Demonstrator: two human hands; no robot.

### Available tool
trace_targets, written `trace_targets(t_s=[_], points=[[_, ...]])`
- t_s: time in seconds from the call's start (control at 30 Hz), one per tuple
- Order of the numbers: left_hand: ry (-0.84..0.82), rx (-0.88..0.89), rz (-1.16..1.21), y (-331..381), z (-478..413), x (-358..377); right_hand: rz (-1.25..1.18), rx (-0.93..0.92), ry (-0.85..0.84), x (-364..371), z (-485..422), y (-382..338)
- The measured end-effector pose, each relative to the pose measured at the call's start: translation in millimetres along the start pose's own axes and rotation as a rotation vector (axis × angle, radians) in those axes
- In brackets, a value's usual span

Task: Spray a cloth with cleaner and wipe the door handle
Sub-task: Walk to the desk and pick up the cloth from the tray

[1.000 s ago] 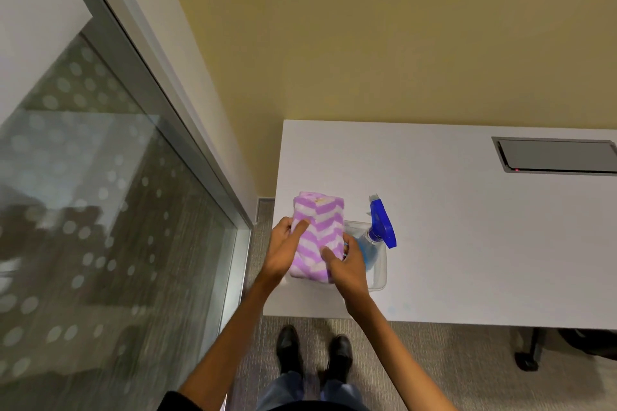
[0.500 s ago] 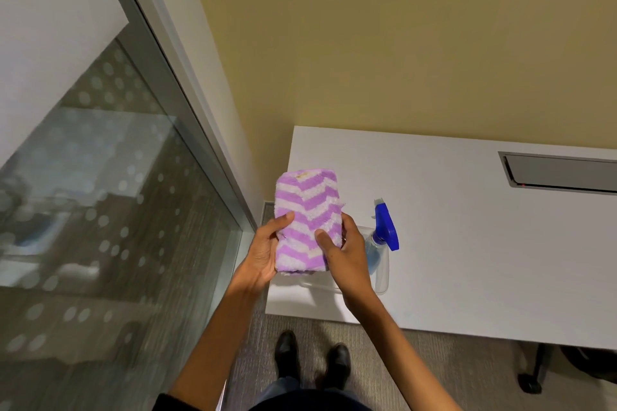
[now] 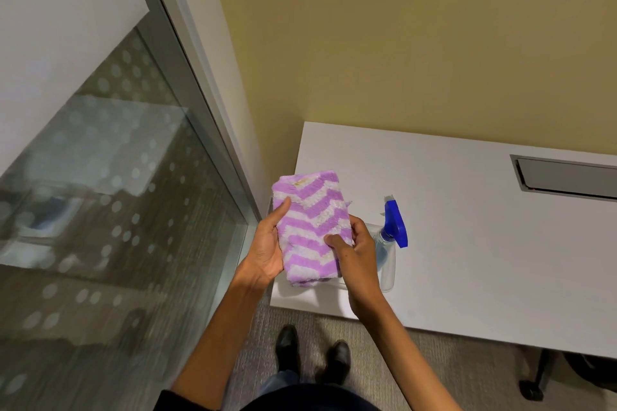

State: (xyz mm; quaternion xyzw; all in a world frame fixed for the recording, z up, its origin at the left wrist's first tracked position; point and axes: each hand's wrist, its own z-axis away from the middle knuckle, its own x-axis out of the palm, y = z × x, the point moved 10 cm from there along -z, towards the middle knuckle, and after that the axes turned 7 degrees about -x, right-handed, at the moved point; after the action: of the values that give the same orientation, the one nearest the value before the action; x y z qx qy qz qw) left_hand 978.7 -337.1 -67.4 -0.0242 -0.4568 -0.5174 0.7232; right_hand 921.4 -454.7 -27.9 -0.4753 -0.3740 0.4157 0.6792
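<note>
A folded cloth (image 3: 309,220) with purple and white zigzag stripes is held up above the near left corner of the white table (image 3: 467,243). My left hand (image 3: 267,247) grips its left edge and my right hand (image 3: 354,253) grips its lower right edge. A clear spray bottle with a blue trigger head (image 3: 394,223) lies in a clear tray (image 3: 389,277) on the table, just right of my right hand. No door handle is in view.
A glass panel with frosted dots (image 3: 100,210) and its grey frame (image 3: 207,77) stand on the left. A yellow wall rises behind the table. A grey cable hatch (image 3: 567,177) is set in the table at the right. My shoes stand on carpet below.
Both hands have lifted the cloth off the tray and raised it a little above the table. The spray bottle has stayed in the tray.
</note>
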Motion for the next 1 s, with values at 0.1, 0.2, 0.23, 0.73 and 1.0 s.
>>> trace_targets(t_s=[0.1, 0.2, 0.23, 0.73, 1.0], points=[[0.064, 0.004, -0.004, -0.6, -1.9, -5.9, 0.117, -0.034, 0.042, -7.4, 0.1, -1.5], [0.064, 0.024, -0.03, 1.8, -0.2, -4.0, 0.264, -0.118, 0.04, -10.1, 1.2, -8.3], [0.058, 0.025, -0.038, 1.1, 0.4, -3.2, 0.29, -0.131, 0.043, -10.4, 0.7, -8.7], [0.085, -0.016, -0.144, -12.3, -5.6, -33.7, 0.33, -0.133, 0.344, -112.8, 16.1, 30.5], [0.063, -0.006, -0.134, -17.3, -18.2, -32.3, 0.462, -0.256, 0.074, -122.8, -44.1, 11.7]])
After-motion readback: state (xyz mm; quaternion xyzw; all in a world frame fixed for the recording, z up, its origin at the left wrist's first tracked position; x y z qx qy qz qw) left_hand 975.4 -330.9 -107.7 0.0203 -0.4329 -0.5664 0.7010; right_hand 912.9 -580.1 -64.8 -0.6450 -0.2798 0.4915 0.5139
